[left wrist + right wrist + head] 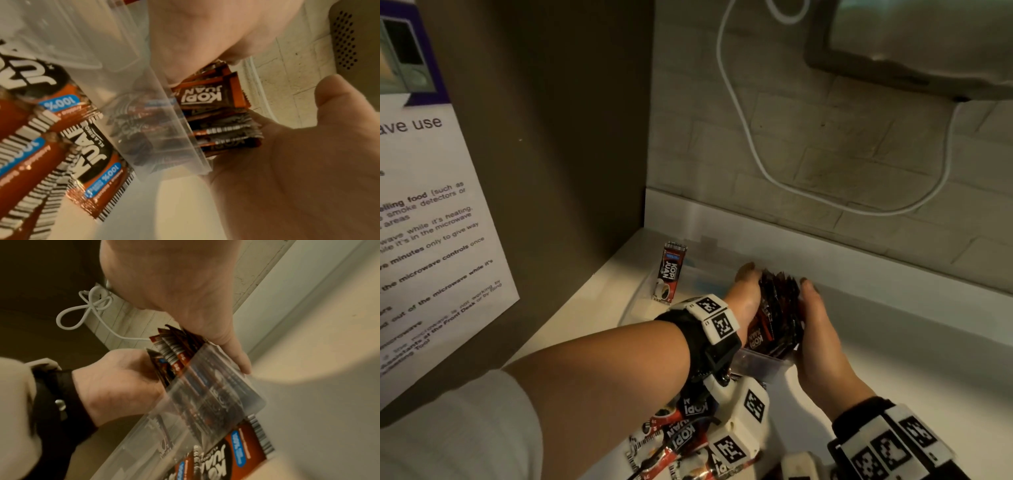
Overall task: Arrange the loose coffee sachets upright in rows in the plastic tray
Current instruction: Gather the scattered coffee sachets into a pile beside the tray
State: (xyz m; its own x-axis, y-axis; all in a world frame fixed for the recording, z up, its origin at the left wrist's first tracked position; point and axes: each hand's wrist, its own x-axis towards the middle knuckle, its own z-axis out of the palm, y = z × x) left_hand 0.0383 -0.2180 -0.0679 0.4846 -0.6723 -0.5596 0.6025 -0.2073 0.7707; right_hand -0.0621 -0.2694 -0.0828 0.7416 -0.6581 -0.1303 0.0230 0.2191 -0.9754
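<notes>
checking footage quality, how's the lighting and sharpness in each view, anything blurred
Head view: dim and warm, yet the upright sachet reads sharply. Left wrist view: loose sachets smeared with blur. Right wrist view: plastic tray wall blurred, a soft shadow on the counter.

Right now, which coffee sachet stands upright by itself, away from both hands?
The single sachet at the tray's far left end. The others are either the bunch pressed between the two hands or the loose pile lying flat nearer the camera.

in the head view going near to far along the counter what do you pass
loose sachet pile → stack of sachets pressed between left hand and right hand → single upright sachet → white cable
</notes>
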